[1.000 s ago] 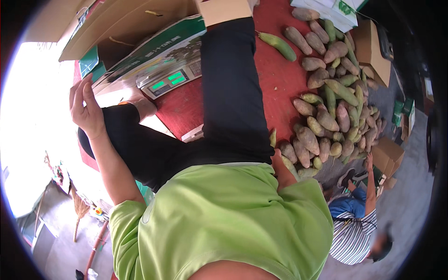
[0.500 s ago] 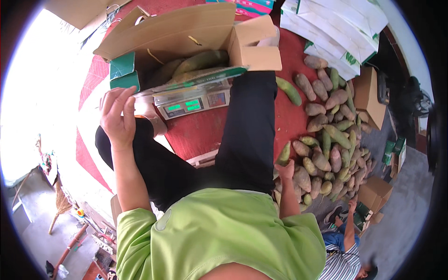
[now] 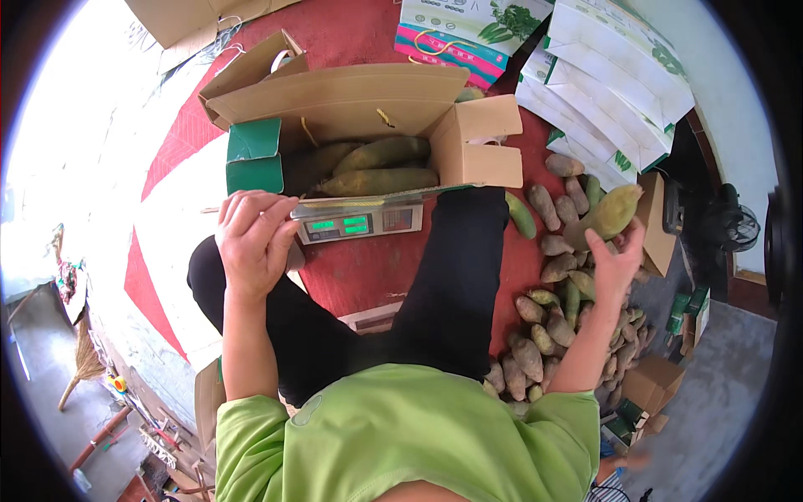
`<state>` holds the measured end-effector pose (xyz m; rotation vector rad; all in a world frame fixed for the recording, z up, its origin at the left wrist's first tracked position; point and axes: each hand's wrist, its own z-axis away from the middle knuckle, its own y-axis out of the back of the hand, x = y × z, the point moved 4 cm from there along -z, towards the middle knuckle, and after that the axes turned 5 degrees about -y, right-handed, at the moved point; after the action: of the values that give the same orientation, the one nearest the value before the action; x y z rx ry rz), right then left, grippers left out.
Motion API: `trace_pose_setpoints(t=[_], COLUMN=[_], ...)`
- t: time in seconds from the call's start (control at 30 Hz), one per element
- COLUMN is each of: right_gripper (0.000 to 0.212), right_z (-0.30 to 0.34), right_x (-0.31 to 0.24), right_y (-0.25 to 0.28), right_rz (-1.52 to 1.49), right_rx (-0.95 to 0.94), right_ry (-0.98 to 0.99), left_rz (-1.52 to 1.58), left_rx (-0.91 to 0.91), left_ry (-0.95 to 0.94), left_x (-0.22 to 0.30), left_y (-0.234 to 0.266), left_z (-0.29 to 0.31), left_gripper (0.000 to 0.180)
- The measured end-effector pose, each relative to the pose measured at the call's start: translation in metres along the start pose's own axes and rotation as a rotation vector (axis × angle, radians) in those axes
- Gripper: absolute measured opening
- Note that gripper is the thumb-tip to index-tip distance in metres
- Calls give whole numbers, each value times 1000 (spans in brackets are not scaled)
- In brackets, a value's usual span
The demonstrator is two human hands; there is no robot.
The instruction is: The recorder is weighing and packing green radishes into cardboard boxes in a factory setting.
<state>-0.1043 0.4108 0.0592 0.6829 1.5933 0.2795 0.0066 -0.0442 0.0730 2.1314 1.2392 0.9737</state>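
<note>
My left hand (image 3: pixel 251 243) pinches the near-left edge of an open cardboard carton's front flap (image 3: pixel 368 201), fingers pressed together. Inside the carton lie several long green radishes (image 3: pixel 386 181), side by side. The carton rests on a digital scale (image 3: pixel 360 226) with lit green digits; its front shows below the flap. Out to the right, my right hand (image 3: pixel 616 255) holds up a thick, yellowish-green radish (image 3: pixel 616 209) above a heap of soil-dusted radishes (image 3: pixel 529 358). A single green radish (image 3: pixel 520 215) lies on the red surface between the carton and the heap.
White printed cartons (image 3: pixel 619 75) are stacked at the far right, beside a brown box (image 3: pixel 657 222) and a black fan (image 3: pixel 736 219). A pink-and-blue carton (image 3: pixel 456 50) stands behind. Low on the right, another person's arm (image 3: pixel 623 462) shows near an open box (image 3: pixel 652 383).
My right hand has risen from the heap's near side toward its far end, carrying a radish. My left hand stays at the flap. The view has shifted, showing more of the carton's inside.
</note>
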Motion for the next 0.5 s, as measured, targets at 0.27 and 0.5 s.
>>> trace_pose_setpoints(t=[0.27,0.5], right_gripper=[53,46], right_z=[-22,-10], right_x=[-175,-198], right_y=[-77,-166], right_rz=[419,373], right_rx=[-198,-452], right_ry=[780,934], left_rz=[24,56], left_rx=[-10,-3], left_ry=[4,16], left_x=[2,-5], left_y=[4,-1], left_z=[-2,-2], left_gripper=[19,19])
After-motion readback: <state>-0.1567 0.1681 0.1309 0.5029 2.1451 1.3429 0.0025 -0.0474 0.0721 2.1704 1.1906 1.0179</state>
